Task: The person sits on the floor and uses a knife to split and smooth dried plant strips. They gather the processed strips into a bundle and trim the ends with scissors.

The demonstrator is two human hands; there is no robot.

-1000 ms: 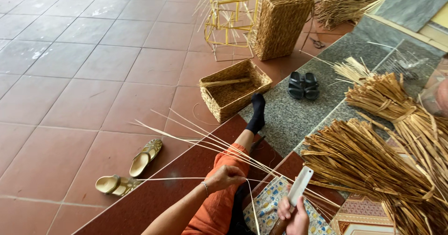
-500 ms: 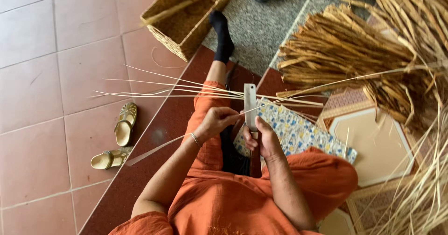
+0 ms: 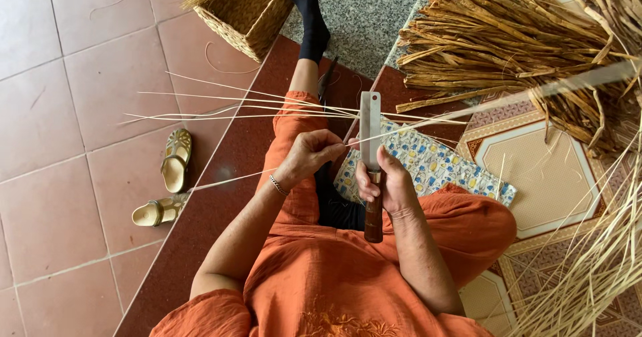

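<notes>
My right hand grips the dark wooden handle of a flat-bladed knife, blade pointing away from me. My left hand pinches a thin pale reed strip against the blade, near its base. The strip runs right toward the big dried bundle and left past my wrist. Several split strips fan out to the left over my orange-clad leg.
A large pile of dried reeds lies at the upper right, loose stalks at the lower right. A woven basket sits ahead, tan sandals on the tiled floor to the left, a patterned cushion under me.
The view has tilted down and closer onto my lap. My hands stay together at the knife, the left hand still working the strip on the blade.
</notes>
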